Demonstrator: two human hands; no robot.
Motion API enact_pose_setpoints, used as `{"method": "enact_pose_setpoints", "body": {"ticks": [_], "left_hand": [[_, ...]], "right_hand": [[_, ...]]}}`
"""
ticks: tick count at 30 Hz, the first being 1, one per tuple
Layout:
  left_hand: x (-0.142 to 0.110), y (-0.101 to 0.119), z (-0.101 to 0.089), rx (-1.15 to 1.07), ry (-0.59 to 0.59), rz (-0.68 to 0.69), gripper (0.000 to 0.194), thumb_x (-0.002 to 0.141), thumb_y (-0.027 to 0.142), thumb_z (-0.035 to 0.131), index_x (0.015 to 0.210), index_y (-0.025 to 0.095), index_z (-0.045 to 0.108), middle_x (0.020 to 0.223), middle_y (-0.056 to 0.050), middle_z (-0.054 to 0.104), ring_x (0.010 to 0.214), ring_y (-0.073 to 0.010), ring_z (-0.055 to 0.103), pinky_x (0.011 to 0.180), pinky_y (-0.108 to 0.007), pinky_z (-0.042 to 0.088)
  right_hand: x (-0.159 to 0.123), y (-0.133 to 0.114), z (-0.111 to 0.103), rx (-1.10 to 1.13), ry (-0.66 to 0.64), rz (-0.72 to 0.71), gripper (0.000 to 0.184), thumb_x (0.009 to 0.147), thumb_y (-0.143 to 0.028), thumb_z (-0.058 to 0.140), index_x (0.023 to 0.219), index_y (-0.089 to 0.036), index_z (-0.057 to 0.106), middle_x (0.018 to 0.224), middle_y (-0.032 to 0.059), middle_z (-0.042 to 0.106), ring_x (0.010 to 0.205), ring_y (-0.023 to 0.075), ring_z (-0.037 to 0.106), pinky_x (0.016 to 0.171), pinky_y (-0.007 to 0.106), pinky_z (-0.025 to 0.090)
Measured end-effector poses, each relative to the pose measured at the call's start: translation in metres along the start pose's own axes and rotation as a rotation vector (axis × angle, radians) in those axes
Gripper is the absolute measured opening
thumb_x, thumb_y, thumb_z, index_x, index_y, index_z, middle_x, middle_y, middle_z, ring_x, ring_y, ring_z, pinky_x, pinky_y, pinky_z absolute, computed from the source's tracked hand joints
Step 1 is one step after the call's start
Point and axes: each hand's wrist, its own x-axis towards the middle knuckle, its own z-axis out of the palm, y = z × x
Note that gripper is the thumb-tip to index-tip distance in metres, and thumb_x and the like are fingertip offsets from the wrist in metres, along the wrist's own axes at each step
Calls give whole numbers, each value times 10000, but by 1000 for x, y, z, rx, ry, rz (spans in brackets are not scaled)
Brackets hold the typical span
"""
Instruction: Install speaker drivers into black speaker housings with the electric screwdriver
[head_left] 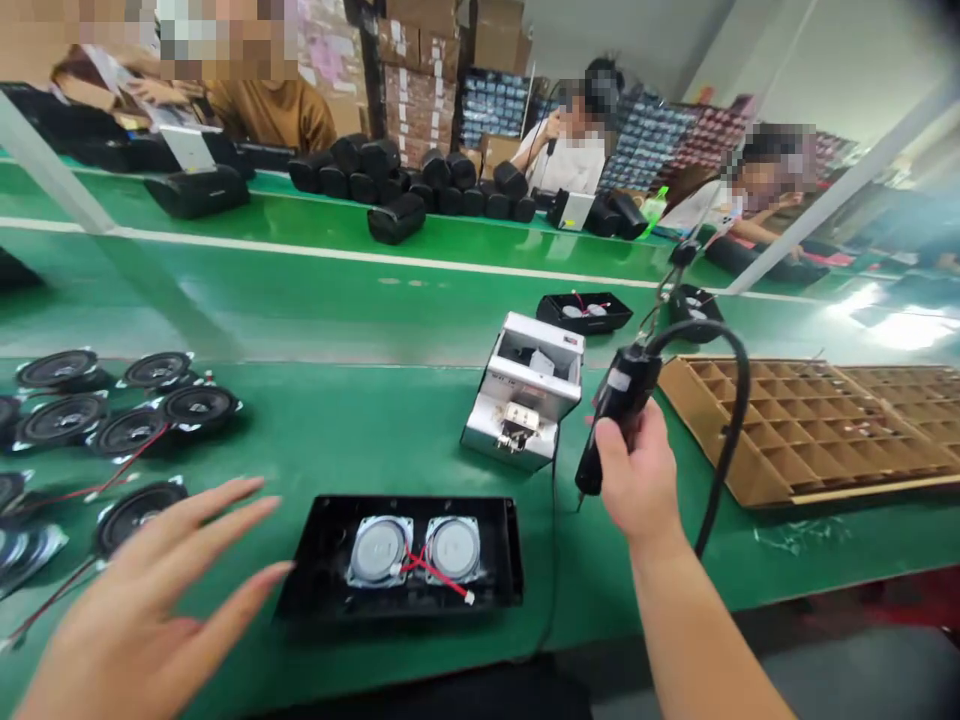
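My right hand [637,475] grips a black electric screwdriver [616,405] whose cable loops up and to the right; its tip points down at the green table. My left hand [150,600] hovers with fingers spread, holding nothing, just left of a black speaker housing [322,560] that lies open side up with two round silver-backed drivers and red wires inside. Loose black speaker drivers [135,430] with red leads lie further left.
A small metal screw feeder box [525,395] stands behind the housing. A cardboard divider tray [810,425] lies at right. Another open housing [585,312] rests on the green conveyor [300,300]. Several people sit across it among black speaker cabinets [420,185].
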Motion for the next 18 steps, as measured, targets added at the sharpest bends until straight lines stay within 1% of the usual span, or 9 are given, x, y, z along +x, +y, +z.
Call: {"method": "enact_pose_setpoints", "body": {"ticks": [1, 3, 5, 7, 10, 12, 13, 16, 18], "left_hand": [[6, 21, 5, -28, -34, 151, 382, 1127, 419, 678, 1506, 460, 661, 1653, -6, 653, 1392, -362, 717, 1186, -546, 543], [18, 56, 17, -88, -76, 303, 269, 1143, 334, 668, 1404, 378, 719, 1474, -12, 777, 1316, -295, 750, 1132, -468, 534], [31, 83, 28, -161, -129, 348, 231, 1153, 266, 654, 1364, 329, 726, 1331, -12, 836, 1183, -248, 778, 1065, -435, 517], [43, 101, 38, -196, -215, 357, 238, 1112, 225, 716, 1338, 298, 731, 1265, -12, 856, 1088, -242, 784, 994, -440, 496], [58, 114, 48, -162, -339, 384, 401, 934, 171, 911, 1293, 270, 763, 1225, -9, 868, 1005, -258, 785, 888, -450, 473], [66, 115, 55, -145, -378, 406, 507, 821, 153, 998, 1267, 274, 789, 1177, 7, 874, 953, -256, 783, 844, -448, 464], [68, 115, 58, -148, -389, 414, 535, 791, 155, 1021, 1260, 284, 799, 1157, 19, 877, 933, -252, 782, 831, -446, 460], [74, 113, 67, -158, -410, 426, 578, 748, 190, 1059, 1259, 310, 818, 1104, 39, 880, 885, -243, 775, 808, -445, 449], [75, 112, 70, -145, -426, 422, 592, 735, 222, 1075, 1264, 315, 826, 1069, 40, 878, 865, -244, 768, 801, -448, 444]], "right_hand": [[4, 1, -1, 82, -91, 64, 446, 1117, -619, 745, 1318, -225, 691, 1119, 128, 811, 918, 323, 808, 822, 497, 695], [7, -1, -5, 244, -220, 151, 478, 1088, -685, 773, 1239, -238, 696, 879, 43, 769, 663, 249, 741, 626, 376, 648], [8, -8, -12, 382, -256, 189, 528, 1050, -692, 808, 1326, -257, 692, 778, -7, 698, 573, 209, 653, 543, 311, 571], [11, -19, -18, 496, -256, 198, 583, 1055, -736, 733, 1416, -280, 689, 718, -27, 630, 538, 189, 560, 519, 285, 514], [18, -39, -26, 614, -238, 201, 649, 1060, -845, 631, 1431, -318, 712, 726, -20, 598, 606, 206, 553, 624, 333, 628], [26, -53, -27, 697, -224, 209, 604, 1046, -853, 718, 1367, -342, 737, 805, -20, 623, 645, 199, 602, 689, 371, 707], [31, -61, -26, 738, -220, 202, 581, 1036, -841, 769, 1324, -337, 749, 852, -22, 646, 618, 179, 611, 656, 355, 713], [47, -84, -12, 778, -179, 140, 595, 1036, -848, 790, 1263, -300, 756, 863, -30, 707, 469, 132, 554, 431, 252, 569], [59, -99, 5, 745, -137, 80, 653, 1046, -870, 754, 1304, -271, 746, 740, -42, 700, 437, 152, 534, 387, 246, 501]]}}
